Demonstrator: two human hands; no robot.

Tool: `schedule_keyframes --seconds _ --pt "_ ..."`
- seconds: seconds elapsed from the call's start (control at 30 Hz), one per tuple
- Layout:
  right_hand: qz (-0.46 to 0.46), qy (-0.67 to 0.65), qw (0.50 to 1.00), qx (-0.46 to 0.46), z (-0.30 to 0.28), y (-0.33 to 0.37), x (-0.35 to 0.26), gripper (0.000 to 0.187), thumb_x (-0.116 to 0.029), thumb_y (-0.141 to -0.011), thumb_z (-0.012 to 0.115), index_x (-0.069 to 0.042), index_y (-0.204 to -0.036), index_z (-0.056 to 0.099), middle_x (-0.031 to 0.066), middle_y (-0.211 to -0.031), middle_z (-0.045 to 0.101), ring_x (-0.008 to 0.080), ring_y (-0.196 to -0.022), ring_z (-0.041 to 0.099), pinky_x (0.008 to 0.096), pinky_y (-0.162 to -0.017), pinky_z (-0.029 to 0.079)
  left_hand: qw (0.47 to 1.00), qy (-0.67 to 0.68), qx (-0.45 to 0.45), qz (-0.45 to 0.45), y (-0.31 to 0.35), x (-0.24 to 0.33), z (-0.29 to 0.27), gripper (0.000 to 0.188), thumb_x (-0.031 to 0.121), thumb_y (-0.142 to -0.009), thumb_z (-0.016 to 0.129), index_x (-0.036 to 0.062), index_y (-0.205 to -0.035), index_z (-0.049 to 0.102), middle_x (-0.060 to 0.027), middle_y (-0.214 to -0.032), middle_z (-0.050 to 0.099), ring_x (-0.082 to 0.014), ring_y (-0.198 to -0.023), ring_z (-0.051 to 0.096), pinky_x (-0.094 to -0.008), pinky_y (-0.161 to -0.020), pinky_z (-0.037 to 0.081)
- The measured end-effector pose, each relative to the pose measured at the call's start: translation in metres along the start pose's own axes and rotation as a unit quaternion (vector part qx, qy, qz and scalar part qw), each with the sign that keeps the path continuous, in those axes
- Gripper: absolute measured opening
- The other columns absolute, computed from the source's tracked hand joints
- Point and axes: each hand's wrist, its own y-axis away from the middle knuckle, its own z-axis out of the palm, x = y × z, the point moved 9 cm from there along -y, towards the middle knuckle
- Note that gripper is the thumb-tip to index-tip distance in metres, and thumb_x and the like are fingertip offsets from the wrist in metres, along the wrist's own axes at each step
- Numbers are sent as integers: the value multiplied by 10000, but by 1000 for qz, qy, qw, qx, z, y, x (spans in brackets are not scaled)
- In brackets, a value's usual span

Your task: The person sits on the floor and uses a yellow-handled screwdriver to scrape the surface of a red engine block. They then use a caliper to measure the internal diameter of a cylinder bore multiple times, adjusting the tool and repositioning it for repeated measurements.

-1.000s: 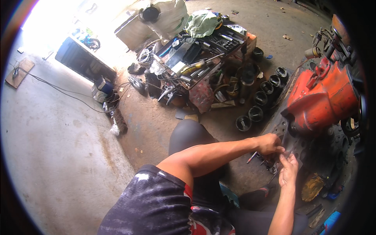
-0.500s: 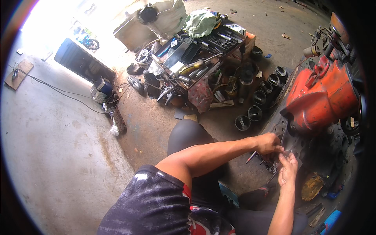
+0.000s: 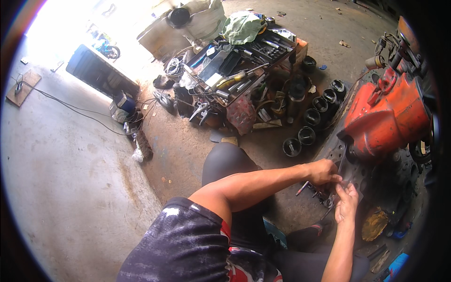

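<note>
My left hand (image 3: 324, 172) is closed, thumb and fingers pinched together, at the near side of a dark metal plate with round holes (image 3: 334, 149). Just below and to its right, my right hand (image 3: 346, 203) is closed too, with its fingertips almost meeting those of the left. Whatever sits between the fingertips is too small to make out. A slim red-tipped rod (image 3: 302, 188) lies just under my left wrist. Small metal parts (image 3: 327, 202) show between the two hands. Beyond the hands rises a large orange metal housing (image 3: 387, 115), scuffed and greasy.
Several dark piston-like cups (image 3: 307, 135) stand in a row on the floor, left of the plate. Farther off, a tool tray (image 3: 230, 63) carries hand tools and a pale green cloth (image 3: 242, 27). A dark cable (image 3: 70, 109) crosses the pale floor at left. My knee (image 3: 228, 162) is raised.
Both hands keep nearly the same pinched pose near the plate, with only a slight shift of the right fingers. The whole view has drifted very slightly.
</note>
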Motion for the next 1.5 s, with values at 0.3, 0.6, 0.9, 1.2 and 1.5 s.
schedule_keyframes --seconds 0.3,0.6,0.9,1.2,1.5 --pt "9 -6 1000 2 0 1 2 269 -29 -917 703 -40 -1134 544 77 -1059 664 164 -920 662 296 -752 520 1000 19 0 -5 -3 -6 2 418 301 -1051 538 -76 -894 623 -144 -705 693 -236 -615 725 -344 -529 599" --pt "0 -27 1000 0 1 0 1 275 -7 -905 711 -40 -1122 545 84 -1060 660 152 -909 653 290 -741 521 1000 -19 7 18 -4 -2 0 430 309 -1056 526 -77 -892 620 -145 -709 701 -238 -621 730 -340 -529 598" --pt "9 -5 1000 3 -1 -1 1 272 -34 -911 715 -54 -1126 548 65 -1057 661 137 -883 653 273 -685 513 1000 -16 6 13 -3 -1 0 427 310 -1056 527 -67 -879 620 -149 -709 703 -234 -621 727 -342 -541 589" --pt "8 -9 1000 4 -1 0 2 270 -36 -913 715 -48 -1126 550 65 -1063 662 137 -902 654 267 -703 516 1000 4 5 -6 -2 -3 0 430 305 -1053 530 -69 -864 627 -146 -703 701 -237 -629 733 -342 -539 591" --pt "-7 15 1000 -6 5 1 -1 228 -50 -921 686 -56 -1126 587 45 -1053 663 132 -918 655 250 -716 507 999 -47 22 4 -1 0 -4 413 349 -1027 581 -53 -1012 673 -148 -754 722 -215 -641 725 -348 -589 586"
